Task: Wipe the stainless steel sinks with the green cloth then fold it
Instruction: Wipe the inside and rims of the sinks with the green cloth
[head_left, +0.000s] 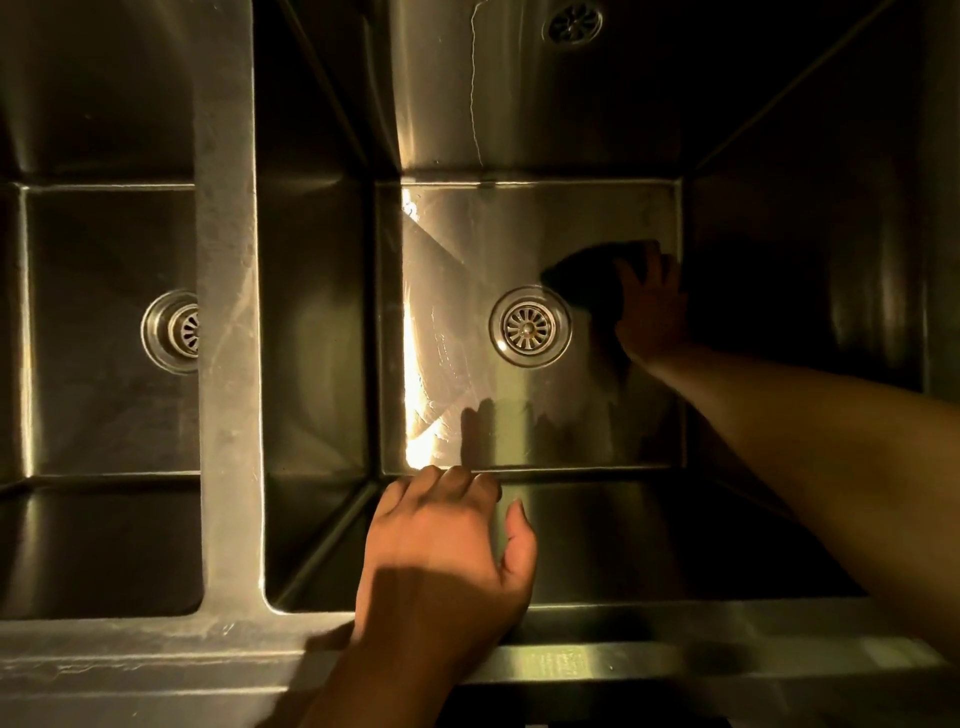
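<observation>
I look straight down into a deep stainless steel sink with a round drain in its floor. My right hand reaches down to the floor's far right part and presses on the cloth, which looks dark in this dim light and lies just right of the drain. My left hand rests over the sink's near edge, fingers spread, holding nothing. A second sink lies to the left, with its own drain.
A flat steel divider separates the two sinks. The front rim runs along the bottom of the view. An overflow grille sits high on the back wall. A bright streak of light falls on the sink floor's left side.
</observation>
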